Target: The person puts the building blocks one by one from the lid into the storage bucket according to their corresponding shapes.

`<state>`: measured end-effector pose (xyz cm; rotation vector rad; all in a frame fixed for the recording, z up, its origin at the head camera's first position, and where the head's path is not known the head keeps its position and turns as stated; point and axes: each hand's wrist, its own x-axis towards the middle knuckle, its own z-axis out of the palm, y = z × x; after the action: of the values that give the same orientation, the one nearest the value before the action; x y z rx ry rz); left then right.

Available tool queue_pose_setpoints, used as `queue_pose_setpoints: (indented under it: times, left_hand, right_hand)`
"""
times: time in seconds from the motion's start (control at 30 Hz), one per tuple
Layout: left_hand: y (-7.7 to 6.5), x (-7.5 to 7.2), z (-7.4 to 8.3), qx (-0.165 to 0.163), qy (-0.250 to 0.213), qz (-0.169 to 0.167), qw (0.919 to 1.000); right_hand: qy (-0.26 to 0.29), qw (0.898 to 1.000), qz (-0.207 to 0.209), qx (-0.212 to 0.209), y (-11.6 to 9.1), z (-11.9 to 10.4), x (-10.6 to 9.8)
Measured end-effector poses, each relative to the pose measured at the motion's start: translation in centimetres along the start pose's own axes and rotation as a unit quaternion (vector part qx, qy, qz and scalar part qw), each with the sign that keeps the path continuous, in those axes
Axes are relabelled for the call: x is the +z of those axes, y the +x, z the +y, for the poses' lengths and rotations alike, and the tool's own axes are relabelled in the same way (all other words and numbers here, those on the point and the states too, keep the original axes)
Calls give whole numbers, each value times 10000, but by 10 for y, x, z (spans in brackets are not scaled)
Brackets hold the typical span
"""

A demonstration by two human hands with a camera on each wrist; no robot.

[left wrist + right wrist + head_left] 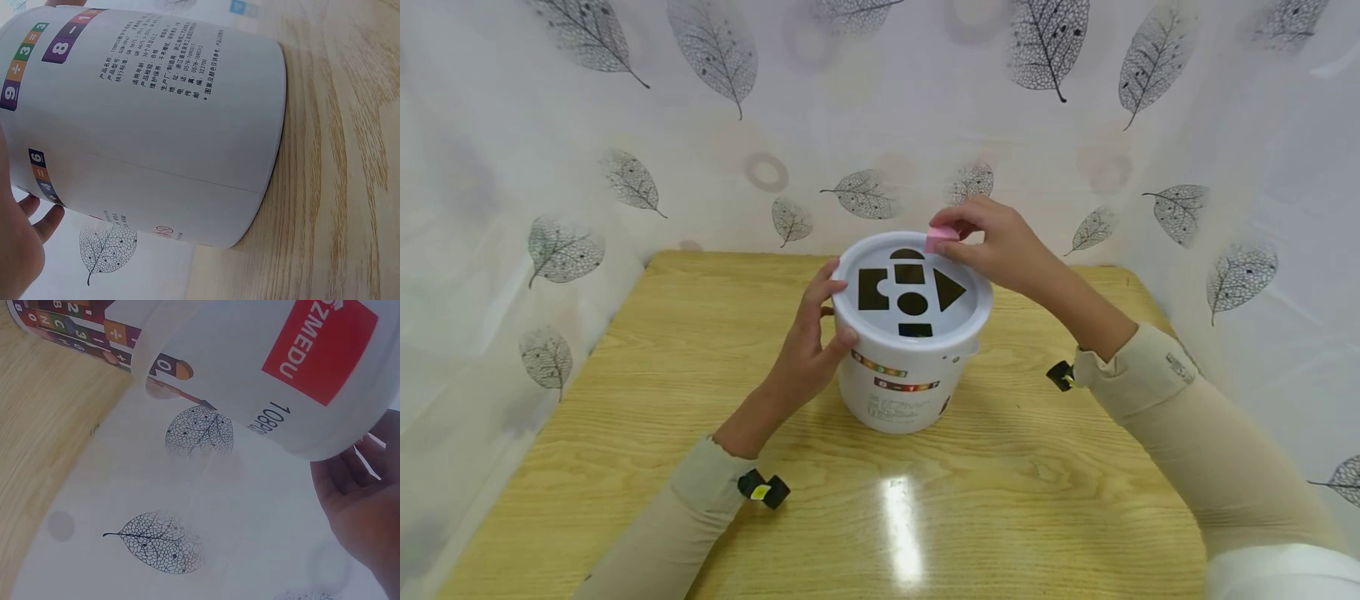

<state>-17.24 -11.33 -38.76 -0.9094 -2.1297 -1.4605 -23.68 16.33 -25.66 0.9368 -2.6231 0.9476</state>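
Note:
A white bucket (898, 408) stands upright on the table, its white lid (880, 323) cut with several shaped holes, among them a circle, a triangle and a half circle. My left hand (805, 346) grips the bucket's left side near the rim, thumb toward me and fingers farther back. At the lid's far right edge, my right hand (996, 246) pinches a small pink block (934, 240) between thumb and fingers. The right wrist view shows that hand (362, 500) by the bucket's rim, but the block is hidden there. Printed text and coloured sums mark the bucket (162, 137) in the left wrist view.
The wooden table (1037, 500) extends around the bucket, with a bright reflection toward me. A pale curtain (700, 183) with leaf prints hangs behind and along both sides. A handle (150, 369) loops from the bucket's side.

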Motion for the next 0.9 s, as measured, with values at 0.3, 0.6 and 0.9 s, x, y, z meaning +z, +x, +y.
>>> queue_pose_setpoints:
  times: [0.3,0.6,0.9]
  left_hand:
    - [0,0,1,-95,-24,-45,9999]
    - [0,0,1,-88,-27,-52,9999]
    - [0,-1,0,-68,15,-60,10000]
  right_hand:
    - [-102,9995,-285,-120,21,-4,17]
    - [-297,9986,-420,-143,27,-12,24]
    - [-455,9976,-495,-182,26,-15,27]
